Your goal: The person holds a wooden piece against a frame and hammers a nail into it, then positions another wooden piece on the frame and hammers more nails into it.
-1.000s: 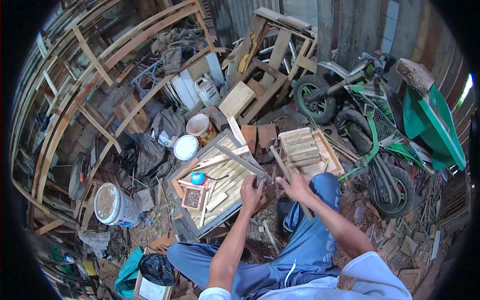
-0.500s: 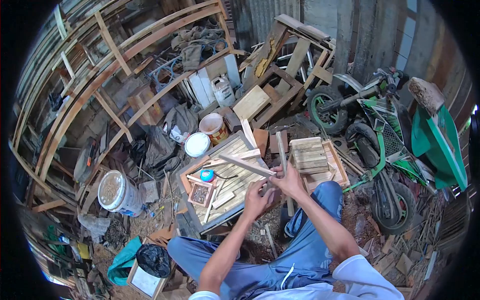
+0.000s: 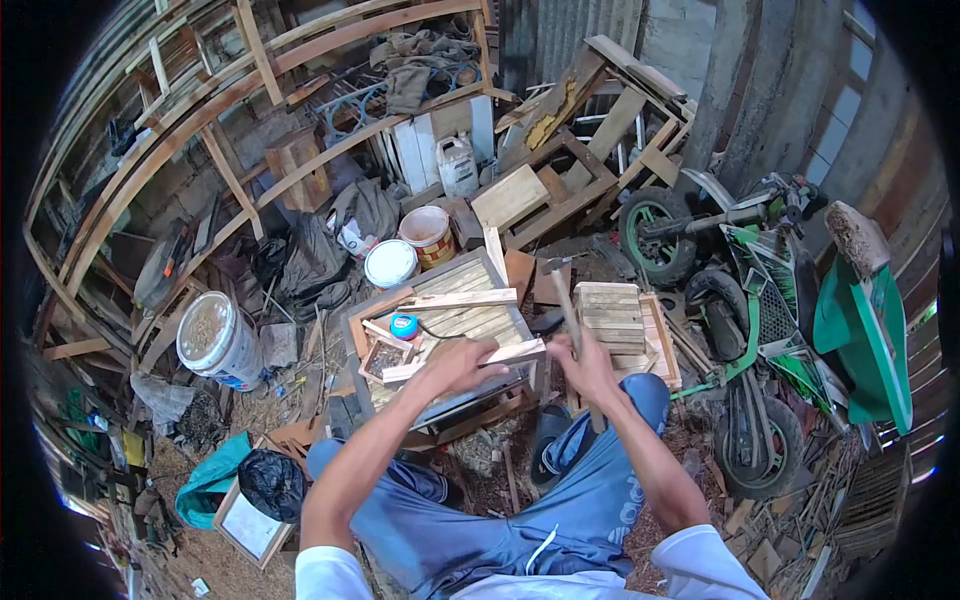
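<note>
My left hand [image 3: 460,366] lies over a pale wooden strip [image 3: 522,350] at the front edge of a slatted wooden panel [image 3: 470,280], thumb and fingers on either side of the strip. To its right, my right hand [image 3: 588,368] is closed around the wooden handle of a hammer [image 3: 563,292], held upright with its head pointing away from me. Another strip [image 3: 465,299] crosses the panel farther back. A blue tape measure [image 3: 404,326] and a small wooden box [image 3: 384,355], partly hidden by wood, sit at the panel's left.
Right of the hammer is a smaller slatted piece [image 3: 610,318] in a wooden frame. Buckets [image 3: 391,263] stand behind the panel, and a larger one [image 3: 218,340] at left. A green motorbike [image 3: 755,310] stands at right. Scrap wood litters the ground.
The strip that was raised in my hands now lies across the panel's front, over the small box. My left hand has moved left, apart from my right, which still holds the hammer.
</note>
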Motion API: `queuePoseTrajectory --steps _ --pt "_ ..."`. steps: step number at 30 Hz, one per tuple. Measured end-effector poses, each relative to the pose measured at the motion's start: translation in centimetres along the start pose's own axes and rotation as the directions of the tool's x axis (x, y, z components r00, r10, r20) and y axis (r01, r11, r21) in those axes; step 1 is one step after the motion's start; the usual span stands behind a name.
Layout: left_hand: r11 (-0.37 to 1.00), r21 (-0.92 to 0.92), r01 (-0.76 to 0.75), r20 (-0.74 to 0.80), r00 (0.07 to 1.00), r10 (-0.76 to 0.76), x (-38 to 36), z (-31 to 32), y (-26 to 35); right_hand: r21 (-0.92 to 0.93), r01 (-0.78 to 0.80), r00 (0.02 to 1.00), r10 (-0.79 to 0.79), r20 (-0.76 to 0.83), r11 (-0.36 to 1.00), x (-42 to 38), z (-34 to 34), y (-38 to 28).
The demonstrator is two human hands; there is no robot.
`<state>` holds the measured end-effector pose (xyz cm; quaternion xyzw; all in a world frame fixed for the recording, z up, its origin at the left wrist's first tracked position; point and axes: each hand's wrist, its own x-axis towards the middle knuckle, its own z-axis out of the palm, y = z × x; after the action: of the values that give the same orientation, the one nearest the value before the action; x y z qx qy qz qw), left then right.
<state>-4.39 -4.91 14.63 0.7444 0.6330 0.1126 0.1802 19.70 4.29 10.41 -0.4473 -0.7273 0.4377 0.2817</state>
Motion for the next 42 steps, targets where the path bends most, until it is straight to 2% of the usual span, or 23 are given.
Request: queuePoseTrajectory --steps 1,2,5,6,9,10,13,17,18,22,26,30,32,34,37,39,42 --pt "0.999 0.033 0.013 -0.046 0.999 -0.011 0.0 -0.2 0.1 -0.083 -0.056 0.997 0.052 -0.051 0.995 -0.6 -0.5 -1.2" --pt "0.998 0.061 0.027 -0.094 0.995 -0.022 0.0 -0.3 0.1 -0.019 -0.008 0.999 0.007 -0.044 1.0 -1.4 -1.3 -2.1" --pt "0.99 0.117 0.077 -0.153 0.987 -0.059 0.3 -0.1 0.6 -0.254 0.062 0.996 -0.076 -0.044 0.965 -3.3 -2.3 -2.6" --pt "0.987 0.14 0.078 -0.162 0.985 -0.055 0.6 0.0 0.5 -0.31 0.108 0.993 -0.114 -0.004 0.945 -3.7 -2.3 -2.1" --pt "0.983 0.154 0.102 -0.171 0.982 -0.075 1.1 0.6 0.5 -0.324 0.198 0.972 -0.142 0.186 0.925 -5.7 -2.5 -1.4" --pt "0.983 0.156 0.099 -0.177 0.982 -0.071 1.2 0.6 0.5 -0.397 0.238 0.959 -0.15 0.239 0.886 -6.3 -2.3 -1.4" --pt "0.984 0.16 0.082 -0.161 0.985 -0.056 1.0 0.7 0.8 -0.51 0.304 0.946 -0.195 0.257 0.805 -7.2 -2.4 -2.4" --pt "0.984 0.133 0.121 -0.168 0.981 -0.097 1.2 0.5 1.1 -0.54 0.187 0.974 -0.086 0.207 0.821 -5.1 -3.4 0.6" --pt "0.984 0.145 0.103 -0.191 0.979 -0.074 1.2 0.5 1.0 -0.556 0.166 0.977 -0.06 0.204 0.814 -5.6 -3.8 -1.6" --pt "0.98 0.143 0.139 -0.17 0.979 -0.114 1.2 0.7 0.8 -0.551 0.325 0.942 -0.211 0.262 0.768 -6.6 -3.9 -3.2" --pt "0.975 0.168 0.144 -0.186 0.976 -0.112 1.0 0.4 0.9 -0.585 0.249 0.963 -0.132 0.235 0.772 -5.2 -4.0 -1.2" --pt "0.979 0.152 0.137 -0.183 0.977 -0.108 0.9 1.2 0.5 -0.588 0.415 0.907 -0.27 0.323 0.694 -7.0 -3.7 -4.4" --pt "0.981 0.129 0.147 -0.166 0.978 -0.125 0.6 1.0 0.9 -0.645 0.331 0.938 -0.164 0.305 0.689 -5.3 -3.9 -2.0" --pt "0.977 0.165 0.136 -0.174 0.979 -0.107 0.5 1.7 0.7 -0.654 0.235 0.952 -0.034 0.306 0.719 -5.2 -3.7 -2.7" --pt "0.977 0.146 0.153 -0.18 0.976 -0.126 0.5 1.5 0.7 -0.596 0.42 0.902 -0.243 0.356 0.684 -6.7 -3.0 -4.1" --pt "0.973 0.144 0.182 -0.149 0.976 -0.161 0.5 1.6 0.3 -0.613 0.358 0.923 -0.166 0.348 0.705 -6.4 -3.3 -4.1" --pt "0.974 0.141 0.178 -0.196 0.969 -0.149 -0.1 1.7 0.6 -0.654 0.248 0.951 -0.051 0.306 0.715 -5.3 -4.5 -4.4"
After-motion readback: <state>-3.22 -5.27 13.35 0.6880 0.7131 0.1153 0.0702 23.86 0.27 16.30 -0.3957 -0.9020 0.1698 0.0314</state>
